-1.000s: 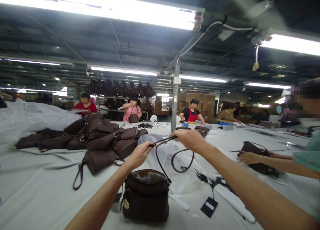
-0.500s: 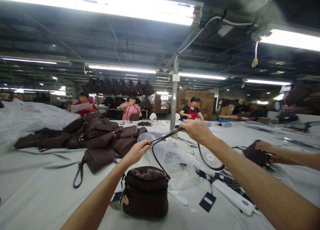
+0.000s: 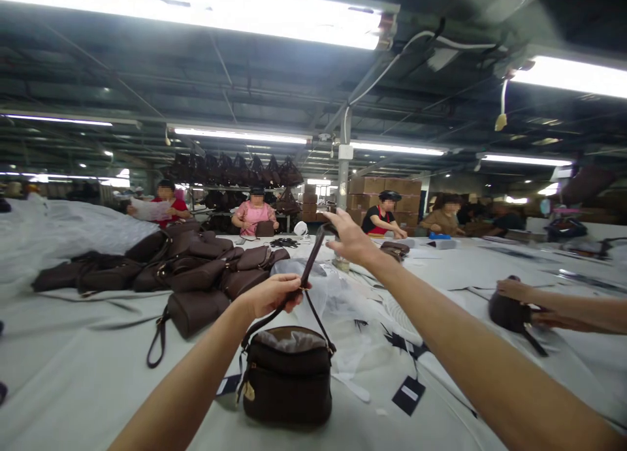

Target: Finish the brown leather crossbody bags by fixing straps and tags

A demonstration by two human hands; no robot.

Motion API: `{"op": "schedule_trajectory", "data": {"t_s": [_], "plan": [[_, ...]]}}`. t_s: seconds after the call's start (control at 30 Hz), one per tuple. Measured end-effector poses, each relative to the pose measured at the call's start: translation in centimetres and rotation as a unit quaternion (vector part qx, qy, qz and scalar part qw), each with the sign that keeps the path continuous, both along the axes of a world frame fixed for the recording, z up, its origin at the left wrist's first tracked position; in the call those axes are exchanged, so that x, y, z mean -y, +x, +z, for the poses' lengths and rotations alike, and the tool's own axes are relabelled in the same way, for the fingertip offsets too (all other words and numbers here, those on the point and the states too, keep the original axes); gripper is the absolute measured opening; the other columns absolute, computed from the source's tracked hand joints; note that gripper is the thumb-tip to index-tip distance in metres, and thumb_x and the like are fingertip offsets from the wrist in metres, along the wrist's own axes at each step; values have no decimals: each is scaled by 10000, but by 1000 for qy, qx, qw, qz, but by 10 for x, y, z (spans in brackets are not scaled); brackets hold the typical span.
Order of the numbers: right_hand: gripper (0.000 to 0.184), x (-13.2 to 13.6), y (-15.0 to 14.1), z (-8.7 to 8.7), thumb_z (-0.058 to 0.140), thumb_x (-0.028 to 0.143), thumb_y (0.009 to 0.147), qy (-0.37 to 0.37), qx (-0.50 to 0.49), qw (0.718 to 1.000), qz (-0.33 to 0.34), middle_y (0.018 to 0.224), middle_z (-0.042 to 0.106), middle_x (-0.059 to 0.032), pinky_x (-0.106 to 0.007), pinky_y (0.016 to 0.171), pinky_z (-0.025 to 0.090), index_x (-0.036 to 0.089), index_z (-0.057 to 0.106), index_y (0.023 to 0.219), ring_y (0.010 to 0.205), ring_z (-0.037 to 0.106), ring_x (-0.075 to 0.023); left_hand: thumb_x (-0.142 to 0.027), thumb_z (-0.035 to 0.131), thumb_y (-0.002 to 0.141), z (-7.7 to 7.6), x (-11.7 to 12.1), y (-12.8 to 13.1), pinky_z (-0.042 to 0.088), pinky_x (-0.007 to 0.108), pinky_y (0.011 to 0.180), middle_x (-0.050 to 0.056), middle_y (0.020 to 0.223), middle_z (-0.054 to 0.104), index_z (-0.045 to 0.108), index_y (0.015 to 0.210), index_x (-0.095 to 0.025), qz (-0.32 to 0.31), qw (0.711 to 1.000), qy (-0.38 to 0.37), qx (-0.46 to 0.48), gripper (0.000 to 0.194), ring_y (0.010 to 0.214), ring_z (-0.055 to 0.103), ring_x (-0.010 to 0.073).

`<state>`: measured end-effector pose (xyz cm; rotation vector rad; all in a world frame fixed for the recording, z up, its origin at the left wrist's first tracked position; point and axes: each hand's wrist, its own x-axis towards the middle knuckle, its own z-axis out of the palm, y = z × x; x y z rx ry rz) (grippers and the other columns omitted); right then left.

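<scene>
A small dark brown handbag stands upright in front of me, its top gaping with whitish stuffing inside. Its strap rises from both sides. My left hand is closed around the strap above the bag, by a small metal fitting. Beyond it, my right hand has its fingers stretched out and spread. The bent upper part of the strap lies against or just beside those fingers; whether they touch it I cannot tell. A gold-coloured tag hangs at the bag's left side.
Several brown bags are heaped at the left, with one strapped pouch nearer. Clear plastic and a black label lie right of the handbag. A co-worker's hands handle another bag at the right. A post stands ahead.
The strap, earlier stretched between both hands with a loop hanging right, now bends upward from my left hand. My right hand has moved slightly up and left, and its fingers have opened.
</scene>
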<state>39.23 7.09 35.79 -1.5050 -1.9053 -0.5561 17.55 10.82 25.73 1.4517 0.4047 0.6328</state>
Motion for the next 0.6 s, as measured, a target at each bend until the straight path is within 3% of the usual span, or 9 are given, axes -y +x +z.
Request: {"op": "schedule_trajectory", "data": {"t_s": [0.07, 0.13, 0.2, 0.27, 0.37, 0.43, 0.53, 0.6], "plan": [[640, 2, -24, -27, 662, 221, 764, -13, -90, 994, 62, 1373, 461, -180, -357, 958, 433, 126, 424, 1351, 1210, 503, -257, -358, 793, 675, -7, -5, -2, 349, 183, 469, 36, 697, 606, 635, 923, -103, 13, 997, -50, 52, 389, 501, 508, 69], [521, 8, -46, -64, 612, 306, 818, -96, -149, 974, 140, 1203, 601, -136, -323, 823, 492, 143, 458, 1289, 1021, 616, -220, -309, 815, 648, -15, -8, -5, 376, 186, 488, 50, 741, 622, 632, 891, -105, 23, 992, -82, 93, 367, 531, 534, 79], [344, 13, -60, -101, 552, 280, 866, -178, -132, 956, 193, 964, 688, -66, -261, 708, 482, 158, 506, 1184, 841, 659, -179, -283, 812, 654, -21, -9, -7, 374, 184, 476, 44, 737, 613, 628, 866, -101, 29, 987, -100, 123, 335, 526, 526, 76], [195, 12, -60, -131, 407, 202, 936, -182, -81, 973, 114, 793, 692, -53, -248, 644, 440, 160, 566, 1039, 732, 661, -171, -254, 785, 689, -23, -8, -11, 342, 171, 443, 35, 728, 596, 626, 854, -88, 30, 982, -114, 145, 283, 494, 484, 55], [279, 3, -26, -162, 342, 124, 932, -163, 6, 985, -60, 781, 708, -95, -278, 662, 421, 171, 617, 934, 760, 677, -209, -182, 716, 755, -16, -5, -26, 294, 147, 406, 24, 723, 573, 619, 842, -75, 45, 965, -136, 220, 168, 463, 413, 25], [309, -4, 11, -180, 346, 91, 903, -184, 40, 970, -153, 842, 724, -129, -317, 710, 431, 170, 643, 931, 830, 683, -247, -145, 635, 818, -7, -5, -44, 297, 141, 397, 21, 720, 565, 605, 846, -76, 82, 939, -154, 297, 81, 455, 391, 21], [316, -11, 64, -213, 369, 96, 868, -262, -5, 933, -246, 971, 721, -153, -357, 723, 463, 166, 675, 904, 914, 683, -284, -119, 483, 911, 6, -6, -75, 321, 141, 393, 18, 702, 554, 583, 922, -69, 148, 887, -181, 398, 112, 445, 386, 28], [316, -18, 87, -235, 390, 91, 829, -288, -51, 922, -252, 959, 726, -153, -377, 729, 485, 172, 695, 838, 900, 692, -286, -111, 417, 939, 10, -7, -92, 335, 136, 398, 12, 688, 543, 569, 977, -65, 172, 854, -189, 452, 163, 442, 390, 29]]}}
